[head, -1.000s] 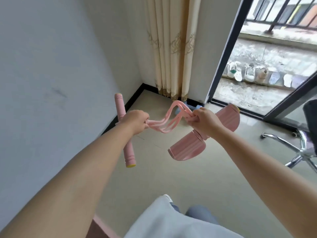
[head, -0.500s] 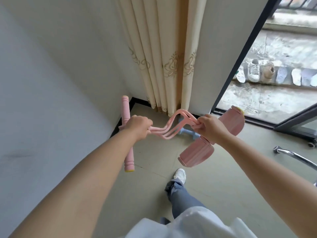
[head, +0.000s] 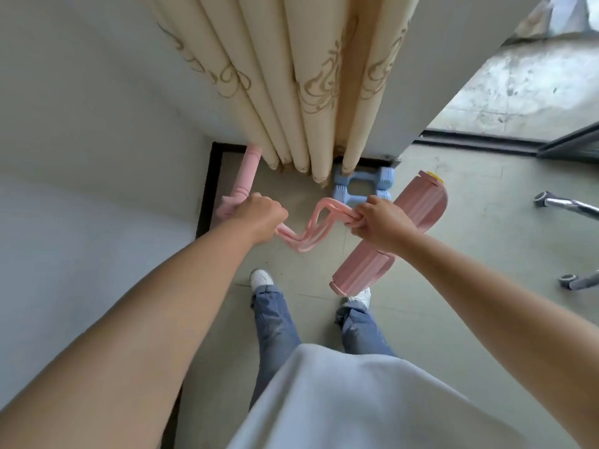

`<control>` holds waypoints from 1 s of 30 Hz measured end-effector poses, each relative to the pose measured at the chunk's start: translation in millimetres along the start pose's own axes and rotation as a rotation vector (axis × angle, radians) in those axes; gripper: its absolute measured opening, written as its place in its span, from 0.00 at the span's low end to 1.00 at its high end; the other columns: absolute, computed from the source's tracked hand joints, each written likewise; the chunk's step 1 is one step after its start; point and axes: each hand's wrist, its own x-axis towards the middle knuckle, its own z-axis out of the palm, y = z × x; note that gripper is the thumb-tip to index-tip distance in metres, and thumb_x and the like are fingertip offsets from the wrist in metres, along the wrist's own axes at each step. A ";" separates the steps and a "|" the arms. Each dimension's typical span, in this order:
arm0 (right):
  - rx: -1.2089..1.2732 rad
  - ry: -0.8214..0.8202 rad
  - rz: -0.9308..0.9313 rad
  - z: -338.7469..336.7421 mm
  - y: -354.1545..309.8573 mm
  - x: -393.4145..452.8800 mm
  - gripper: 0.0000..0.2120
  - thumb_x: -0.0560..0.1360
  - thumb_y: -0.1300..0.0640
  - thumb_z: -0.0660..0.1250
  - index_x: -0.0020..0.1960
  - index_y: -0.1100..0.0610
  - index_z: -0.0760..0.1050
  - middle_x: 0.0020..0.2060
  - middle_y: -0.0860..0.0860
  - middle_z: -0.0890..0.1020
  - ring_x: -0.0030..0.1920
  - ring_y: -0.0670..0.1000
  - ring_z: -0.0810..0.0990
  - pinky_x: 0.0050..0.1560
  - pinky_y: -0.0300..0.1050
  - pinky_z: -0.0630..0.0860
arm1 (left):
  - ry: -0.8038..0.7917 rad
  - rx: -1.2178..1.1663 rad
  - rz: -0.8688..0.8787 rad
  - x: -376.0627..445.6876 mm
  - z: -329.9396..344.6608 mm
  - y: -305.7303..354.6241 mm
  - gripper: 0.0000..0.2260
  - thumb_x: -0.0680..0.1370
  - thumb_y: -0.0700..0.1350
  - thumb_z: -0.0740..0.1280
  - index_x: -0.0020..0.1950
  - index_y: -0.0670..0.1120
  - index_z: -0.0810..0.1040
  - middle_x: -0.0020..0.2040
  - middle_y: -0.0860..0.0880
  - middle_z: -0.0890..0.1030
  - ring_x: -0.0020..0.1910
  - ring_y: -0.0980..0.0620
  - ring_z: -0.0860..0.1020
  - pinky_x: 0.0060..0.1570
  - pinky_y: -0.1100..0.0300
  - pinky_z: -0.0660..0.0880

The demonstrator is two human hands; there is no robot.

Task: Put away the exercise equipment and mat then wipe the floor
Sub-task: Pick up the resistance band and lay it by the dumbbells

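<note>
I hold a pink pedal resistance puller over the corner floor. My left hand (head: 259, 215) grips its foam handle bar (head: 245, 176), whose far end points toward the curtain. My right hand (head: 382, 225) grips the foot-pedal bar, with one pink pedal (head: 421, 205) sticking out beyond my fist and the other (head: 359, 273) below my wrist. The slack pink elastic bands (head: 311, 231) sag between both hands. Two light blue dumbbells (head: 359, 186) lie on the floor against the curtain hem, just beyond the bands.
A cream curtain (head: 308, 92) hangs in the corner. The white wall (head: 81, 189) with a black skirting is on the left. Chrome chair legs with castors (head: 567, 205) are at the right. A sliding door track (head: 470, 140) leads to the balcony. My feet (head: 261, 278) stand below.
I have stepped closer to the corner and my view has tilted down. The puller, still gripped in both hands, is now lower and over the dumbbells by the curtain.
</note>
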 end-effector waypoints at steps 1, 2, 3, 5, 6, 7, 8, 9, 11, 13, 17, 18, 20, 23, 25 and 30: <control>0.003 -0.013 0.027 8.8 0.0 9.6 0.15 0.76 0.54 0.63 0.59 0.60 0.74 0.55 0.56 0.75 0.57 0.57 0.73 0.51 0.47 0.70 | -0.007 0.009 0.045 16.1 8.8 -7.1 0.09 0.80 0.43 0.61 0.58 0.42 0.76 0.60 0.45 0.78 0.62 0.43 0.74 0.58 0.54 0.69; 0.014 -0.018 0.059 19.4 0.4 19.3 0.15 0.76 0.54 0.63 0.59 0.61 0.74 0.55 0.57 0.75 0.58 0.57 0.73 0.52 0.47 0.70 | -0.016 0.023 0.093 32.5 18.6 -12.8 0.09 0.80 0.41 0.61 0.57 0.42 0.76 0.60 0.44 0.78 0.61 0.43 0.75 0.59 0.53 0.70; 0.031 -0.021 0.093 32.3 1.0 28.6 0.14 0.76 0.54 0.63 0.59 0.61 0.74 0.55 0.57 0.75 0.58 0.58 0.73 0.52 0.48 0.70 | -0.028 0.044 0.144 47.5 28.8 -16.5 0.09 0.79 0.39 0.61 0.57 0.41 0.76 0.59 0.44 0.78 0.61 0.43 0.75 0.59 0.52 0.70; 0.067 -0.027 0.159 62.7 1.9 46.8 0.14 0.76 0.55 0.64 0.58 0.62 0.74 0.54 0.58 0.75 0.58 0.58 0.72 0.53 0.48 0.71 | -0.062 0.099 0.252 77.4 52.1 -19.9 0.10 0.78 0.34 0.61 0.57 0.39 0.76 0.58 0.43 0.78 0.60 0.43 0.75 0.57 0.52 0.72; 0.078 -0.041 0.186 79.9 2.5 56.3 0.14 0.76 0.55 0.64 0.58 0.62 0.74 0.54 0.58 0.75 0.58 0.58 0.72 0.54 0.48 0.71 | -0.081 0.138 0.303 91.1 65.4 -19.8 0.11 0.77 0.33 0.60 0.57 0.39 0.76 0.58 0.43 0.78 0.60 0.43 0.75 0.56 0.52 0.72; 0.087 -0.061 0.210 98.1 3.2 66.2 0.15 0.76 0.55 0.64 0.59 0.62 0.74 0.54 0.58 0.75 0.58 0.59 0.72 0.54 0.49 0.72 | -0.091 0.180 0.355 104.5 80.1 -18.6 0.12 0.77 0.32 0.60 0.57 0.39 0.76 0.59 0.43 0.78 0.60 0.43 0.76 0.56 0.53 0.73; 0.098 -0.080 0.233 117.6 4.7 77.5 0.15 0.76 0.55 0.64 0.59 0.62 0.74 0.54 0.59 0.75 0.58 0.59 0.73 0.55 0.49 0.72 | -0.098 0.226 0.407 119.2 95.9 -16.7 0.13 0.76 0.31 0.59 0.58 0.40 0.76 0.59 0.44 0.78 0.60 0.43 0.76 0.55 0.53 0.73; 0.110 -0.098 0.257 137.2 7.0 89.8 0.15 0.76 0.55 0.64 0.59 0.62 0.74 0.55 0.59 0.75 0.58 0.59 0.73 0.54 0.49 0.73 | -0.103 0.273 0.457 135.8 112.7 -14.8 0.13 0.77 0.31 0.59 0.58 0.41 0.76 0.59 0.44 0.78 0.60 0.43 0.76 0.55 0.53 0.73; 0.129 -0.128 0.286 177.8 14.7 117.0 0.15 0.77 0.54 0.63 0.59 0.63 0.74 0.54 0.59 0.75 0.56 0.60 0.74 0.52 0.49 0.73 | -0.105 0.331 0.522 173.8 149.3 -12.5 0.14 0.76 0.30 0.59 0.58 0.41 0.76 0.58 0.45 0.79 0.59 0.44 0.76 0.54 0.53 0.73; 0.142 -0.141 0.307 217.5 27.5 146.8 0.15 0.77 0.54 0.63 0.59 0.63 0.74 0.52 0.59 0.75 0.55 0.60 0.75 0.51 0.49 0.73 | -0.091 0.374 0.554 216.8 183.2 -12.1 0.14 0.76 0.30 0.59 0.57 0.42 0.77 0.57 0.45 0.79 0.58 0.43 0.77 0.52 0.53 0.74; 0.107 -0.175 0.327 295.9 64.0 205.2 0.15 0.77 0.54 0.62 0.58 0.62 0.73 0.47 0.56 0.72 0.50 0.58 0.76 0.44 0.46 0.70 | -0.078 0.445 0.530 305.6 244.3 -7.6 0.15 0.77 0.31 0.58 0.60 0.42 0.75 0.60 0.46 0.78 0.61 0.43 0.76 0.56 0.52 0.72; 0.075 -0.191 0.323 314.8 74.7 219.8 0.15 0.77 0.53 0.61 0.59 0.62 0.73 0.49 0.56 0.74 0.47 0.57 0.76 0.43 0.46 0.69 | -0.073 0.467 0.530 327.6 256.7 -5.0 0.14 0.77 0.32 0.58 0.60 0.42 0.75 0.60 0.46 0.78 0.61 0.43 0.75 0.57 0.52 0.72; 0.001 -0.249 0.287 349.3 94.5 248.3 0.15 0.78 0.53 0.60 0.60 0.61 0.73 0.53 0.57 0.75 0.44 0.55 0.73 0.41 0.45 0.68 | -0.056 0.503 0.560 372.1 281.4 -0.4 0.13 0.78 0.33 0.58 0.60 0.42 0.75 0.60 0.47 0.78 0.61 0.44 0.76 0.57 0.53 0.71; -0.053 -0.270 0.247 386.3 121.7 292.5 0.17 0.80 0.52 0.56 0.60 0.62 0.74 0.55 0.58 0.76 0.50 0.59 0.78 0.40 0.45 0.68 | -0.049 0.575 0.576 434.0 313.7 -0.7 0.12 0.80 0.37 0.57 0.61 0.44 0.74 0.61 0.48 0.78 0.62 0.46 0.75 0.59 0.54 0.71; -0.074 -0.219 0.231 402.5 137.6 321.3 0.20 0.81 0.49 0.53 0.58 0.62 0.75 0.54 0.60 0.78 0.46 0.60 0.77 0.40 0.46 0.70 | -0.034 0.609 0.578 470.0 326.0 -4.0 0.12 0.80 0.39 0.57 0.61 0.45 0.73 0.61 0.48 0.77 0.63 0.46 0.75 0.61 0.54 0.71; -0.119 -0.159 0.254 421.8 165.3 358.0 0.22 0.80 0.50 0.52 0.53 0.65 0.77 0.50 0.62 0.81 0.45 0.62 0.77 0.41 0.45 0.70 | 0.045 0.600 0.561 525.7 338.0 -18.6 0.12 0.79 0.39 0.58 0.61 0.42 0.74 0.61 0.46 0.77 0.63 0.47 0.74 0.61 0.56 0.69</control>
